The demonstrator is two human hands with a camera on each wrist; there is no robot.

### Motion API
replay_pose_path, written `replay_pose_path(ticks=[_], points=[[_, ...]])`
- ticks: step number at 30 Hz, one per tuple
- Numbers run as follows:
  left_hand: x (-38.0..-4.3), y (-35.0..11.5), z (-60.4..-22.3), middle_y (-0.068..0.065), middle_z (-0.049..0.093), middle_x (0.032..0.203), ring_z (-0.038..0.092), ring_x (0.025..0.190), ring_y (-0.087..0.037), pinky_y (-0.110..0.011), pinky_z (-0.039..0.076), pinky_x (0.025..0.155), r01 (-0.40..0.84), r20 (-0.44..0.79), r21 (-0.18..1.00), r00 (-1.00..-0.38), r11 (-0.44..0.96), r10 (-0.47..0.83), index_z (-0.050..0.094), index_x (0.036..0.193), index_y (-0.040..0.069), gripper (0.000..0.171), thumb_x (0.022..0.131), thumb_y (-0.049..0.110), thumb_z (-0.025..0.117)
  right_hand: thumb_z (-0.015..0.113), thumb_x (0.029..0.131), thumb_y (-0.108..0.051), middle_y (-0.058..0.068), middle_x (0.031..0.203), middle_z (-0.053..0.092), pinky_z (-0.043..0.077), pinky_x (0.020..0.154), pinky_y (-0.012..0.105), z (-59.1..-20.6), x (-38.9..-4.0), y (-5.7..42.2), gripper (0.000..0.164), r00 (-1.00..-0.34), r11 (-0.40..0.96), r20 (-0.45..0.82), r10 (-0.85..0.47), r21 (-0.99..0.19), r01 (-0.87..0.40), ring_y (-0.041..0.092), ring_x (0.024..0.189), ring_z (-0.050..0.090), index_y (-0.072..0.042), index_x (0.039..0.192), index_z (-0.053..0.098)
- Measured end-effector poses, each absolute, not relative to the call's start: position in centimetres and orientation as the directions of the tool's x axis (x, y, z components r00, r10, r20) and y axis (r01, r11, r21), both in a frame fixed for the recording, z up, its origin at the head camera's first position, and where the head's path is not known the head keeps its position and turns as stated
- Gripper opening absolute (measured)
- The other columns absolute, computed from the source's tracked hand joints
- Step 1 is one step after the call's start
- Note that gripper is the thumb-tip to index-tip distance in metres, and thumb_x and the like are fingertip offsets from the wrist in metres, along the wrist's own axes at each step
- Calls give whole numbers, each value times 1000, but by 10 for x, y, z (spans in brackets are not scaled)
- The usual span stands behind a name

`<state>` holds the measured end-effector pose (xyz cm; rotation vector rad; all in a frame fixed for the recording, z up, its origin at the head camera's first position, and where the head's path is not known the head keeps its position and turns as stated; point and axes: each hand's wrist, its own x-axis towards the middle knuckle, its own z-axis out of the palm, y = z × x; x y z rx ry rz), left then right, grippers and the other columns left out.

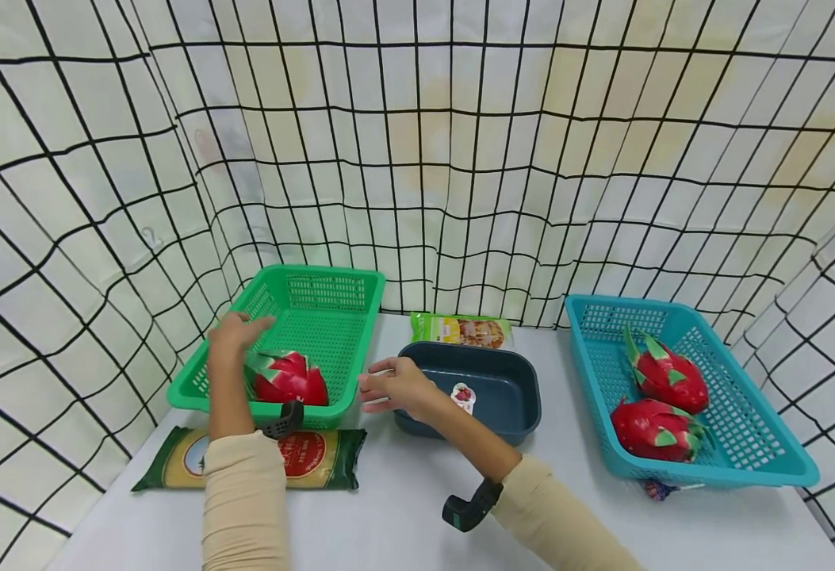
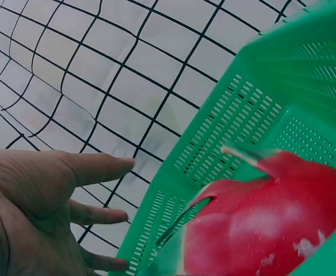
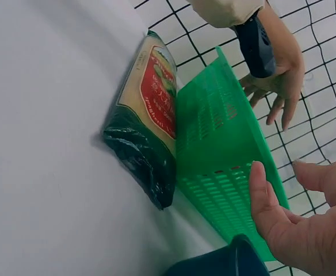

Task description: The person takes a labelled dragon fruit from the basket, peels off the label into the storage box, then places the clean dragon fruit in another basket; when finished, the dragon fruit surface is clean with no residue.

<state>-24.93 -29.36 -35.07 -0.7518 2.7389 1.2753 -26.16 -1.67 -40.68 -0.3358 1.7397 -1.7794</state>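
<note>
My left hand point(image 1: 235, 339) hovers over the left side of the green basket point(image 1: 370, 317), fingers spread and holding nothing. Inside that basket lies a red dragon fruit point(image 1: 292, 381) with green-tipped scales; in the left wrist view the dragon fruit point(image 2: 266, 218) sits to the right of the hand. My right hand point(image 1: 401, 385) is at the basket's right side, its fingers extended and nothing between them. It overlaps the left end of a dark blue bin point(image 1: 506, 396) in the head view. The right wrist view has its thumb and fingers apart close to the green rim.
A spaghetti packet point(image 1: 317, 458) lies in front of the green basket. Behind the bin is a green snack packet point(image 1: 460, 329), and round stickers point(image 1: 463, 396) show inside the bin. At right, a blue basket point(image 1: 767, 428) holds two dragon fruits point(image 1: 656, 428). Black netting surrounds the table.
</note>
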Motion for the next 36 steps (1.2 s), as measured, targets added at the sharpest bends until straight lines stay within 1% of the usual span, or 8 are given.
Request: replay_pose_path(ticks=[8,11,13,17,25,29,33,36], points=[[-247,-275,-346,-45,-18,148,2,139,-63,-67,25,112,-575,-402,576,-818,580,-412,-14,149,-9,94,97,44,45,66,92,-8,13,102,66,61,70,31,-409,-259,-35,44,-775,47,-277,-568,-951,306,16,78,68,5,129,46],[-249,-270,-346,-42,-2,153,6,142,-57,-61,25,115,-575,-463,497,-809,650,-363,-3,149,-14,91,98,46,42,67,91,-3,9,92,64,61,67,29,-410,-257,-39,42,-781,33,-287,-555,-945,324,15,75,66,6,126,46],[-250,-269,-348,-38,17,152,20,141,-52,-53,32,113,-568,-516,454,-796,686,-318,13,148,-16,87,98,49,41,66,90,-1,8,87,62,60,66,28,-410,-256,-41,41,-784,27,-291,-548,-943,331,15,74,64,6,125,45],[-254,-270,-356,-31,43,135,50,117,-37,-38,50,91,-584,-603,443,-756,681,-256,30,139,-17,86,97,57,39,66,90,0,8,84,61,60,68,28,-408,-256,-41,40,-785,29,-306,-539,-938,346,14,74,64,6,124,46],[-264,-274,-372,-20,48,113,55,94,-25,-31,54,77,-610,-626,558,-755,563,-197,32,132,-15,83,92,57,44,67,90,0,7,83,62,60,66,27,-409,-257,-39,38,-802,49,-299,-517,-946,321,14,72,65,6,121,48],[-264,-278,-375,-33,37,131,49,113,-38,-41,53,88,-610,-593,575,-770,545,-235,19,142,-16,89,93,55,42,67,90,0,6,82,60,60,65,27,-409,-256,-42,35,-794,48,-296,-531,-946,321,13,66,65,5,119,49],[-261,-277,-377,-45,-1,147,18,135,-57,-55,40,105,-640,-526,573,-766,512,-369,-16,149,-8,104,93,56,44,67,90,0,6,81,60,60,64,26,-410,-253,-45,32,-798,50,-292,-528,-948,313,12,64,65,5,116,50],[-259,-276,-375,-45,-1,148,19,136,-56,-55,41,106,-658,-507,564,-753,499,-420,-25,147,-5,109,93,57,46,67,89,0,6,81,59,59,62,25,-409,-253,-46,31,-800,50,-290,-525,-949,311,13,64,65,4,116,51]])
